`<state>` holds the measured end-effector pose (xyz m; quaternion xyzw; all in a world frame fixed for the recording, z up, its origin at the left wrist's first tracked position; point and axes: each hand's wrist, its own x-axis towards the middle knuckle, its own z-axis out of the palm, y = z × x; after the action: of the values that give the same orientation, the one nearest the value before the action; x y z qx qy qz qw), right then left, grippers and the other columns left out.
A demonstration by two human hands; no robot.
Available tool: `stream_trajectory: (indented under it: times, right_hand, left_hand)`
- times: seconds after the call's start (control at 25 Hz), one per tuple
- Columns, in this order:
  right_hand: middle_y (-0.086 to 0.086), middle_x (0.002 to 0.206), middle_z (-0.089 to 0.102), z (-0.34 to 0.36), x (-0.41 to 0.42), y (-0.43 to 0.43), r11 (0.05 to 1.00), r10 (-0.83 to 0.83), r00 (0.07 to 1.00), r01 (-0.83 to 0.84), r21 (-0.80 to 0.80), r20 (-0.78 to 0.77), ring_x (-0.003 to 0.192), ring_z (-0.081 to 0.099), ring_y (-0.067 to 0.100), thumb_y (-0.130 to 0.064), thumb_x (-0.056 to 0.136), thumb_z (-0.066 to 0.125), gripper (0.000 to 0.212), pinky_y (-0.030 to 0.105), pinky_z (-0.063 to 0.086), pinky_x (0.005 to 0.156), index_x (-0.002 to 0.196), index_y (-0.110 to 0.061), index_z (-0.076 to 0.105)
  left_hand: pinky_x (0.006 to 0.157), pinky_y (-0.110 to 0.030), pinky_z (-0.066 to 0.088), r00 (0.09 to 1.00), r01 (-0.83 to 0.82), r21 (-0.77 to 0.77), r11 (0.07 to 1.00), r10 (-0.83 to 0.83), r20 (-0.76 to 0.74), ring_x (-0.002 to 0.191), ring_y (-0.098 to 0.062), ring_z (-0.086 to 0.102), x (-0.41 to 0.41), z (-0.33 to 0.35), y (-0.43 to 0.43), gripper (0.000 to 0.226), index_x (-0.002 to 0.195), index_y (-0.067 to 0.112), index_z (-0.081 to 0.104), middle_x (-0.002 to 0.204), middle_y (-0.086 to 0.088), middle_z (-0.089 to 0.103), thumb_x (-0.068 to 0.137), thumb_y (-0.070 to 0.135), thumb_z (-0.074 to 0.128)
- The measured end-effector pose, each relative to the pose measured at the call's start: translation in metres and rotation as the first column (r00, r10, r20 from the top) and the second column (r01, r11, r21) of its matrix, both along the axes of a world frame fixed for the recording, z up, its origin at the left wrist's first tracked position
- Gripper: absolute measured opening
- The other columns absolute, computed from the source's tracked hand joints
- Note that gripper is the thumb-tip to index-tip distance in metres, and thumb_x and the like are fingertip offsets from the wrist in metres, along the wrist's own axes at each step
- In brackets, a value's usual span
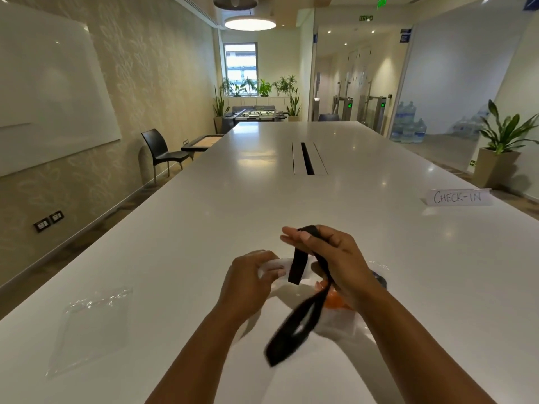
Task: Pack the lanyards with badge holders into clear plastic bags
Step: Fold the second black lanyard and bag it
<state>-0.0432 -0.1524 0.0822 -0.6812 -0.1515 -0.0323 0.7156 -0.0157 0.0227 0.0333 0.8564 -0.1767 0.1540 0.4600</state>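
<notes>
Lanyard (291, 328), black and blurred, hangs at lower centre from right hand (335, 258), fingers and thumb gripping its strap. Left hand (248, 284) just beside pinches pale badge holder (275, 268). Clear plastic bag (90, 325) lies flat lower left on white table (233, 199); CHECK-IN sign (458, 197) stands farther right.

My left grip (249, 282) and right grip (335, 258) are bare, as are both wrists and forearms up from the bottom edge. The fingernails on my right are trimmed short.
</notes>
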Motion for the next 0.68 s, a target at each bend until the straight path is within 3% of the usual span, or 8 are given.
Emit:
stream_trajectory:
  times: [0.08,0.16,0.2,0.32,0.4,0.52,0.6,0.68]
  right_hand:
    - [-0.013,0.13,0.063,-0.004,0.005,-0.009,0.997,-0.031,1.0,0.03,-0.074,-0.007,0.124,0.055,0.009,-0.053,0.082,0.057,0.044,0.041,0.038,0.102,0.12,-0.031,0.064]
    - [-0.012,0.133,0.06,-0.009,0.009,-0.017,0.99,-0.02,0.999,0.014,-0.141,-0.04,0.124,0.054,0.008,-0.053,0.09,0.049,0.044,0.032,0.039,0.1,0.128,-0.033,0.059]
    - [-0.008,0.13,0.063,-0.012,0.011,-0.019,0.993,0.02,0.997,-0.029,-0.114,-0.08,0.119,0.059,0.009,-0.048,0.093,0.048,0.042,0.03,0.044,0.096,0.127,-0.026,0.06]
    - [0.019,0.112,0.066,-0.021,0.009,-0.011,0.973,0.177,0.945,-0.127,0.19,-0.275,0.091,0.071,0.02,-0.03,0.093,0.048,0.04,0.03,0.058,0.07,0.117,0.001,0.056]
    - [0.026,0.11,0.066,-0.028,0.009,0.001,0.953,0.226,0.922,-0.143,0.266,-0.314,0.094,0.069,0.034,-0.034,0.098,0.039,0.045,0.037,0.06,0.072,0.121,0.001,0.055]
    - [0.019,0.107,0.072,-0.032,0.009,0.016,0.96,0.255,0.921,-0.204,0.194,-0.294,0.095,0.07,0.035,-0.061,0.094,0.032,0.069,0.041,0.059,0.083,0.113,-0.003,0.063]
    - [0.012,0.1,0.075,-0.032,0.008,0.024,0.976,0.167,0.971,-0.187,-0.113,-0.169,0.085,0.071,0.029,-0.052,0.093,0.052,0.052,0.044,0.059,0.084,0.109,-0.005,0.066]
    - [0.003,0.088,0.077,-0.034,0.006,0.03,0.912,0.108,0.994,-0.108,-0.396,-0.023,0.072,0.071,0.022,-0.032,0.092,0.062,0.027,0.038,0.061,0.075,0.102,-0.008,0.07]
  left_hand:
    - [0.064,-0.022,0.046,0.993,0.101,-0.014,0.995,-0.102,-0.055,0.074,-0.001,0.061,0.005,0.001,0.013,0.018,0.073,0.036,0.067,0.076,0.019,0.066,0.082,0.022,0.074]
    - [0.066,-0.018,0.045,0.957,0.246,-0.057,0.968,-0.252,-0.143,0.071,-0.001,0.061,0.005,0.006,0.022,0.01,0.075,0.032,0.07,0.075,0.014,0.067,0.081,0.027,0.075]
    - [0.066,-0.018,0.046,0.93,0.305,-0.123,0.944,-0.323,-0.173,0.071,-0.004,0.061,0.003,0.007,0.023,0.007,0.078,0.026,0.071,0.074,0.01,0.067,0.079,0.03,0.076]
    - [0.068,-0.032,0.051,0.883,0.32,-0.459,0.829,-0.436,-0.171,0.079,-0.021,0.063,-0.002,0.012,0.017,0.038,0.091,0.007,0.07,0.082,-0.008,0.066,0.072,0.039,0.079]
    - [0.07,-0.035,0.056,0.895,0.244,-0.644,0.725,-0.424,-0.138,0.086,-0.025,0.068,-0.004,0.015,0.011,0.044,0.1,0.008,0.069,0.091,-0.011,0.07,0.074,0.041,0.078]
    - [0.065,-0.029,0.059,0.964,0.0,-0.78,0.625,-0.208,-0.166,0.079,-0.016,0.072,-0.004,0.018,0.006,0.018,0.091,0.018,0.067,0.083,-0.001,0.074,0.082,0.033,0.07]
    - [0.065,-0.031,0.059,0.968,-0.221,-0.742,0.633,0.053,-0.244,0.076,-0.017,0.068,0.0,0.017,0.006,0.009,0.083,0.02,0.064,0.078,0.0,0.069,0.087,0.027,0.068]
    - [0.067,-0.035,0.056,0.928,-0.371,-0.55,0.748,0.318,-0.194,0.074,-0.02,0.061,0.003,0.012,0.009,0.014,0.082,0.017,0.059,0.077,0.0,0.062,0.091,0.027,0.065]
